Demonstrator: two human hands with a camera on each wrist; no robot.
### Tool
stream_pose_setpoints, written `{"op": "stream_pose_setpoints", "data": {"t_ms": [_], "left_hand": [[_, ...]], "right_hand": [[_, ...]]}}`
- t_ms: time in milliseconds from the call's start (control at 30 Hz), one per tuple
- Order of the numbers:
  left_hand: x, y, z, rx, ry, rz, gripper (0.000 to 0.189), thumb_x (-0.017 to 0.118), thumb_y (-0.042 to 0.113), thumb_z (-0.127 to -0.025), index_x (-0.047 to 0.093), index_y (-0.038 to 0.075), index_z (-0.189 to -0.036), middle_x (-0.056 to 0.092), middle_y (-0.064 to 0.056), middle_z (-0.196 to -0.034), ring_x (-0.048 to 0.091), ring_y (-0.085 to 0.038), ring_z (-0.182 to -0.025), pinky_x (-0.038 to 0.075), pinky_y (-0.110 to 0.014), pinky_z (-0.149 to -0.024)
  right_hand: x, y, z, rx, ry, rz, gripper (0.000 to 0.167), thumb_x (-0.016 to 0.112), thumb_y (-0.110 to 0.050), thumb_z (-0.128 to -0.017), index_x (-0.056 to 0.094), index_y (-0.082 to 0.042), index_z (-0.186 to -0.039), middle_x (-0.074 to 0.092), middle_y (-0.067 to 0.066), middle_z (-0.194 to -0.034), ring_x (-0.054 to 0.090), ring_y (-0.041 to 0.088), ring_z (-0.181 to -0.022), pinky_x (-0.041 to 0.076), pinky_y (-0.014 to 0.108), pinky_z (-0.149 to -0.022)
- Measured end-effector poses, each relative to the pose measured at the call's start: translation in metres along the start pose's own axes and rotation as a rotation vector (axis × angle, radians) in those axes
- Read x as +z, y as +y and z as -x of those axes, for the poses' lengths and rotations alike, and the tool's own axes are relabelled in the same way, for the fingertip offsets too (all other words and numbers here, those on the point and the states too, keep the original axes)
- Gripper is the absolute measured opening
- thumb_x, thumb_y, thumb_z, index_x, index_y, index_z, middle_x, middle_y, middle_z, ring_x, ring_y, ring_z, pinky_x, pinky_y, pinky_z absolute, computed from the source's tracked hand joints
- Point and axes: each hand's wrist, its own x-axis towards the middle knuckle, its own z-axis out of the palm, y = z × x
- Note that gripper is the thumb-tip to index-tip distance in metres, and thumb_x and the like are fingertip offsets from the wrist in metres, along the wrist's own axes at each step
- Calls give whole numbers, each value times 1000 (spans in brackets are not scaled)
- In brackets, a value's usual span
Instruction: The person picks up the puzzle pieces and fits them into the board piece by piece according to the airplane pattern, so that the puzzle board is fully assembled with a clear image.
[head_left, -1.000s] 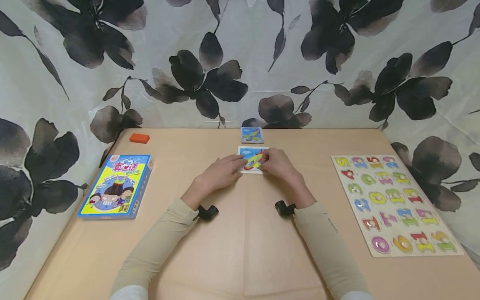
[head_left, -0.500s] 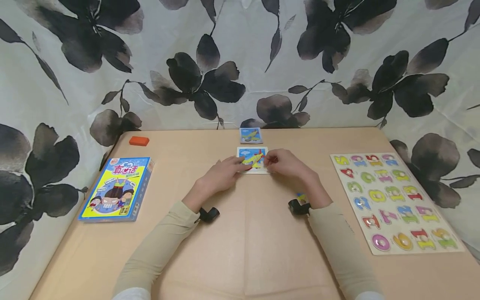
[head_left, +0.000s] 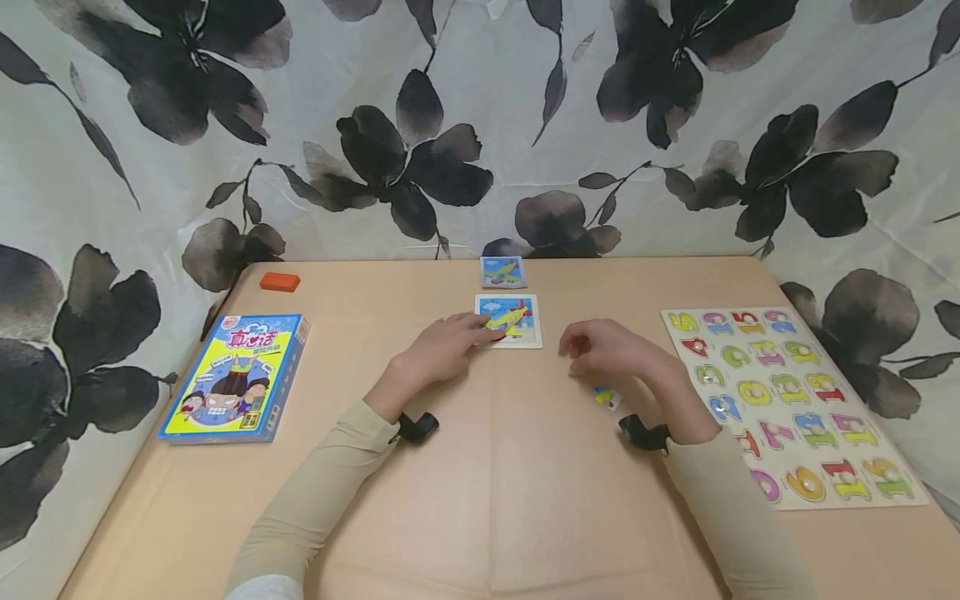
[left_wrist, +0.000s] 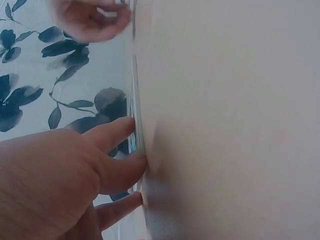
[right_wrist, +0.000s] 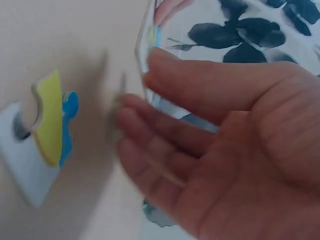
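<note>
A small picture puzzle (head_left: 525, 320) with a yellow plane on blue lies in the middle of the table's far part. Across its lower left edge rest the fingers of my left hand (head_left: 447, 348); the left wrist view shows this hand (left_wrist: 60, 170) from the side, fingers extended. My right hand (head_left: 618, 354) hovers to the right of the puzzle, fingers loosely bent, thumb apart, nothing seen between them. Below it lies a jigsaw piece (head_left: 606, 397), partly hidden in the head view. In the right wrist view this yellow, blue and white piece (right_wrist: 50, 120) sits left of the fingertips.
Behind the puzzle stands a small card (head_left: 503, 272) with a similar plane. At left are a blue and yellow box (head_left: 232, 375) and an orange block (head_left: 280, 282). A board of colourful figures (head_left: 795, 408) lies at right, partly under my right forearm.
My right hand has left the puzzle's right edge and moved right and nearer, over the loose jigsaw piece. The left hand has stayed on the puzzle, shifting only slightly.
</note>
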Motion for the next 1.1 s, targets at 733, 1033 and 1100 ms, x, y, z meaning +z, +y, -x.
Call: {"op": "stream_pose_setpoints", "data": {"t_ms": [733,1033,1100], "left_hand": [[4,-7,0,36,-13,3,57,48,1,-97,49,29,-148,43,-11,-156,40,-32,-144,38,-48,-117],[1,-5,1,44,3,-15,57,47,1,-97,50,28,-147,43,-11,-155,41,-32,-144,38,-48,-116],[1,-5,1,43,1,-10,58,47,0,-96,50,28,-147,43,-11,-155,41,-32,-144,38,-48,-116]], "right_hand": [[13,-13,50,172,-74,318,29,77,-4,-74,56,-9,-93,54,4,-82,50,21,-78,43,31,-67],[14,-12,51,164,-88,297,20,66,-1,-82,54,-10,-95,53,5,-81,50,21,-80,41,30,-68],[13,-10,53,136,-91,277,20,68,-3,-81,55,-11,-95,53,4,-80,50,20,-79,40,30,-68]]}}
